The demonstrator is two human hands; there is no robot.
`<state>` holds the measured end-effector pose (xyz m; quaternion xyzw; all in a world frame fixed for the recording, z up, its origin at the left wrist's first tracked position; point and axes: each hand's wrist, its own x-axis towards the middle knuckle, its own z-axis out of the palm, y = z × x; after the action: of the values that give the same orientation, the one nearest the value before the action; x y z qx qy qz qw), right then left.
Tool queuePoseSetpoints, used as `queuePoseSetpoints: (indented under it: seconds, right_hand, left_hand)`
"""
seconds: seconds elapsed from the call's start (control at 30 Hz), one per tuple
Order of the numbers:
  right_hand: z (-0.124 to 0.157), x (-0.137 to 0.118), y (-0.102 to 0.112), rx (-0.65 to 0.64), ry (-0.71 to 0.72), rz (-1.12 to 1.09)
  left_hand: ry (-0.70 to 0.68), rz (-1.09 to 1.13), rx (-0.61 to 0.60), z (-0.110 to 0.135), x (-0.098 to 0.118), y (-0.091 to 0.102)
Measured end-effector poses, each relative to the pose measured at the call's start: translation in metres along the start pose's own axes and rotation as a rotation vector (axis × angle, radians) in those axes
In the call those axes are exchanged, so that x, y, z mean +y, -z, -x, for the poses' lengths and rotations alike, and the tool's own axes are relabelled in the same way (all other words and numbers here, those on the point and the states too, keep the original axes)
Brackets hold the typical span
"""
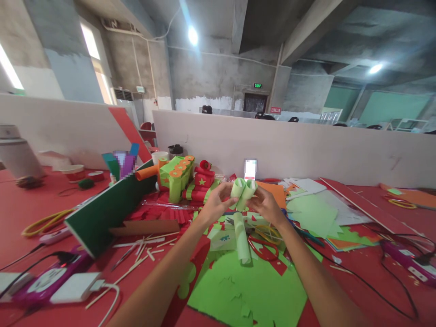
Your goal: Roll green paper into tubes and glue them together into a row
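Two light green paper rolls stand side by side above the table, held between my hands. My left hand grips them from the left, its fingers closed on the paper. From the other side my right hand is closed on the right roll; some fingertips are hidden behind the paper. Just below lies a third pale green paper roll, on scraps and a large green sheet. Red-handled scissors rest to its right.
Red and green paper constructions stand at the back left, near a dark green board. Light green sheets lie at right. Power strips with cables, thin sticks and a propped phone are also on the red table.
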<state>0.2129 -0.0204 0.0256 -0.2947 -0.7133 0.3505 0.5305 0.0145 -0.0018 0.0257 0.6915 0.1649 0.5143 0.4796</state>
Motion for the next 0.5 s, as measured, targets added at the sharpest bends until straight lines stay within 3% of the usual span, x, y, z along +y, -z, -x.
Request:
queuePoseSetpoints:
  seconds: [0.23, 0.5]
  right_hand:
    - [0.0022, -0.0027, 0.0028, 0.067, 0.065, 0.148]
    - [0.003, -0.0033, 0.002, 0.08, 0.099, 0.203]
  left_hand:
    - [-0.053, -0.107, -0.065, 0.0013, 0.0016, 0.0017]
    - [-0.08, -0.26, -0.037, 0.0025, 0.0027, -0.0009]
